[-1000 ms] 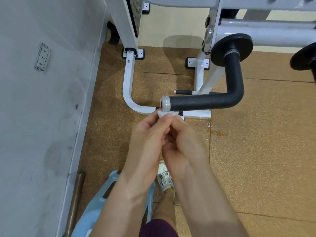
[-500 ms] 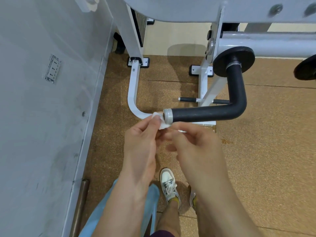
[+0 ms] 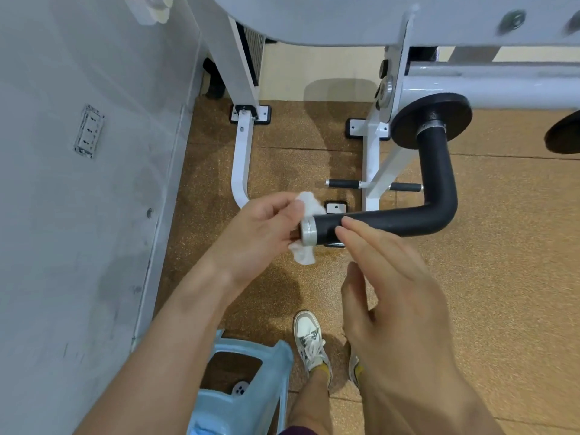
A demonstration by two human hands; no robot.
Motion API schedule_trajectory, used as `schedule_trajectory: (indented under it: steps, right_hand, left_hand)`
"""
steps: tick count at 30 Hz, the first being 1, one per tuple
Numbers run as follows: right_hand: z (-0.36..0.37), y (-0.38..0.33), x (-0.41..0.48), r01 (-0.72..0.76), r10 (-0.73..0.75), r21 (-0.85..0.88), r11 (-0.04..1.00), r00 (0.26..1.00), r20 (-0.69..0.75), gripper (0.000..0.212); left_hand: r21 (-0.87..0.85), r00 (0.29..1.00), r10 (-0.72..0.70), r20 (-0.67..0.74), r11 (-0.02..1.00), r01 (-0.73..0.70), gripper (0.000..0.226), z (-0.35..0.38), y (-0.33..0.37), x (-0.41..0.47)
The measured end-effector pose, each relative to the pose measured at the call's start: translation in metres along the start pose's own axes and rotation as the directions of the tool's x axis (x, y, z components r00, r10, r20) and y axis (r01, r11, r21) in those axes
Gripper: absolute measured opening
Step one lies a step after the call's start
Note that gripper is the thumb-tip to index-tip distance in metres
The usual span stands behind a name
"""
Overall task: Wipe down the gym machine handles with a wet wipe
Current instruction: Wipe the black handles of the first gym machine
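A black L-shaped foam handle (image 3: 408,219) sticks out from the white gym machine, ending in a silver end cap (image 3: 308,231). My left hand (image 3: 260,237) holds a crumpled white wet wipe (image 3: 309,205) against that end cap, with wipe showing above and below the cap. My right hand (image 3: 389,277) is open with straight fingers, its fingertips at the near side of the black grip just right of the cap.
The white machine frame (image 3: 241,158) stands on a brown rubber floor. A grey wall (image 3: 78,183) with a socket runs along the left. A light blue plastic stool (image 3: 248,381) is beside my shoes (image 3: 309,340). A second black disc (image 3: 565,133) is at the right edge.
My right hand has let go of the wipe and opened beside the grip. My left hand now holds the wipe alone over the handle's end cap. The view has shifted slightly.
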State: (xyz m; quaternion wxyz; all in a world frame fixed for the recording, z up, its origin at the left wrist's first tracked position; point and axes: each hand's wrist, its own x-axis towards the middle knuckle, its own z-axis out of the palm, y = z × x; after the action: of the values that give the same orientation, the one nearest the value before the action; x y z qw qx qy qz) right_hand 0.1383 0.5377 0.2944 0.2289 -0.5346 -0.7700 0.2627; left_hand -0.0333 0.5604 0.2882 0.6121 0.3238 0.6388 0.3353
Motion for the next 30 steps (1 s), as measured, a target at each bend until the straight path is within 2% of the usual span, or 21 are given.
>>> schedule_trajectory:
  steps: [2,4,7,9,12,14,16,18,20,23,25,27,30]
  right_hand:
    - [-0.002,0.001,0.002,0.009,-0.009,0.004,1.0,1.0,0.007,0.045]
    - [-0.002,0.001,0.004,0.012,-0.012,0.004,1.0,1.0,0.011,0.043]
    - [-0.005,0.001,0.011,0.01,-0.01,0.018,1.0,1.0,0.004,0.041]
    - [-0.009,0.001,0.016,0.003,-0.003,0.028,1.0,1.0,-0.012,0.039]
    - [-0.013,0.005,0.021,0.01,-0.009,0.027,1.0,0.999,-0.035,0.037]
    - [-0.013,0.009,0.02,0.016,-0.016,0.009,1.0,0.999,-0.032,0.037]
    - [-0.011,0.011,0.018,0.019,-0.019,-0.009,1.0,1.0,-0.018,0.037]
    - [-0.01,0.012,0.015,0.028,-0.029,-0.026,0.999,0.999,-0.016,0.037]
    - [-0.007,0.012,0.009,0.028,-0.029,-0.036,0.999,0.999,-0.025,0.038]
    - [-0.008,0.019,0.002,-0.036,0.032,-0.065,0.997,0.997,-0.073,0.041]
    - [-0.012,0.027,0.0,-0.16,0.15,-0.076,0.984,0.98,-0.129,0.046]
    - [-0.013,0.031,-0.002,-0.251,0.238,-0.07,0.966,0.959,-0.153,0.049]
    - [-0.01,0.032,-0.005,-0.246,0.235,-0.087,0.965,0.964,-0.122,0.052]
  left_hand:
    - [-0.035,0.998,0.016,-0.055,0.999,-0.018,0.029,-0.004,0.0,-0.003]
    - [-0.051,1.0,0.004,-0.022,0.999,-0.005,0.037,-0.004,0.005,0.0]
    - [-0.012,0.998,-0.047,0.048,0.999,0.048,0.032,-0.007,0.014,0.012]
    - [-0.058,0.996,-0.07,0.063,0.996,0.074,0.028,-0.013,0.017,0.018]
    - [-0.082,1.0,0.012,-0.002,0.997,-0.012,0.027,-0.016,0.022,0.027]
    - [-0.038,0.997,0.074,-0.035,0.996,-0.075,0.026,-0.009,0.025,0.031]
    - [0.074,0.998,0.062,-0.026,0.995,-0.06,0.016,-0.002,0.025,0.033]
    - [0.174,0.999,-0.03,0.027,0.984,0.025,0.005,-0.003,0.027,0.032]
    - [0.261,0.985,-0.133,0.109,0.96,0.1,0.018,-0.009,0.031,0.03]
    - [0.325,0.955,-0.224,0.196,0.933,0.152,0.025,-0.015,0.044,0.028]
    - [0.296,0.95,-0.247,0.189,0.937,0.184,0.019,-0.016,0.049,0.03]
    - [0.272,0.965,-0.219,0.146,0.946,0.174,0.014,-0.013,0.052,0.033]
    - [0.252,0.99,-0.114,0.087,0.964,0.089,0.022,-0.006,0.054,0.032]
